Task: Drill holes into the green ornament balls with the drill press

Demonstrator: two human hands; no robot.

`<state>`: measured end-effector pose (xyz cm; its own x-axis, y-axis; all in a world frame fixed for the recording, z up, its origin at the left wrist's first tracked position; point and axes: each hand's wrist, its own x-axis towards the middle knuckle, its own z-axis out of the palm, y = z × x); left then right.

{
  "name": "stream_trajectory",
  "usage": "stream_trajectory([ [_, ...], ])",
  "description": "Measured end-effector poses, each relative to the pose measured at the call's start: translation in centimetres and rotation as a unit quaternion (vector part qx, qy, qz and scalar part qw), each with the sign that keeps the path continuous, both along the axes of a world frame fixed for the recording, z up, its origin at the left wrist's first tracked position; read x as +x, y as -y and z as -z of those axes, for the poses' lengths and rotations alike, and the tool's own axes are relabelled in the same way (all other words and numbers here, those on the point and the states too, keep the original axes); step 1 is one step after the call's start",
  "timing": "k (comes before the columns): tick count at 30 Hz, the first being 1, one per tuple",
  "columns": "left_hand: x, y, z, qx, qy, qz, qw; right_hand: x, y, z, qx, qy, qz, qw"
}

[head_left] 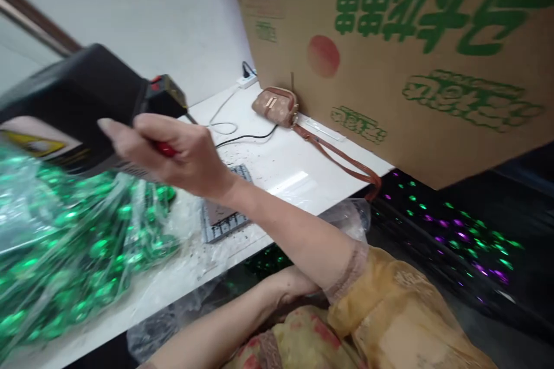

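Note:
My right hand (pixel 173 153) reaches across to the left, its fingers closed at the lower edge of a bulky black device (pixel 95 104). The device is tilted and blurred, with a yellow label and a small black block at its right end; its kind is unclear. A bit of red (pixel 167 149) shows at my palm. My left hand (pixel 298 285) lies low at the table's front edge, below my right forearm, and its fingers are hidden. Below my right wrist is a dark-stained flat pad (pixel 227 207). Shiny green beads (pixel 99 248) in clear plastic cover the left side.
A brown pouch (pixel 274 106) with a wrist strap sits on the white table (pixel 281 167). Cables run to a power strip (pixel 246 81) by the wall. A large cardboard box (pixel 389 86) stands at the right. Green and purple shiny beads (pixel 471 236) lie lower right.

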<state>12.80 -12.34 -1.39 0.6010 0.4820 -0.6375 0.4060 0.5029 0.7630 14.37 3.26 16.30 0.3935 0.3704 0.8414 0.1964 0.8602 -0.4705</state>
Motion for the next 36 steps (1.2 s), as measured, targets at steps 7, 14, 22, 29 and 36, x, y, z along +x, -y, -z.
stream_trajectory([
  [7, -15.3, -7.8, -8.0, 0.152, 0.051, -0.077, 0.984, 0.6, 0.1, 0.1, 0.021, -0.069, -0.134, 0.988],
  [14, -23.3, -18.3, -9.7, 0.416, 0.013, -0.413, 0.810, 0.6, 0.5, 0.9, -0.014, -0.065, -0.037, 0.997],
  [22, -19.7, -30.0, -5.9, 0.508, -0.094, -0.310, 0.799, 0.6, -0.3, 1.0, 0.049, -0.085, -0.063, 0.993],
  [29, -16.7, -34.9, -3.0, 0.553, -0.125, -0.163, 0.807, 0.2, 0.3, 0.7, 0.030, -0.103, -0.046, 0.993],
  [36, -16.0, -35.5, -1.7, 0.562, -0.168, -0.162, 0.794, -0.1, 0.1, 0.7, 0.038, -0.091, -0.027, 0.995],
])
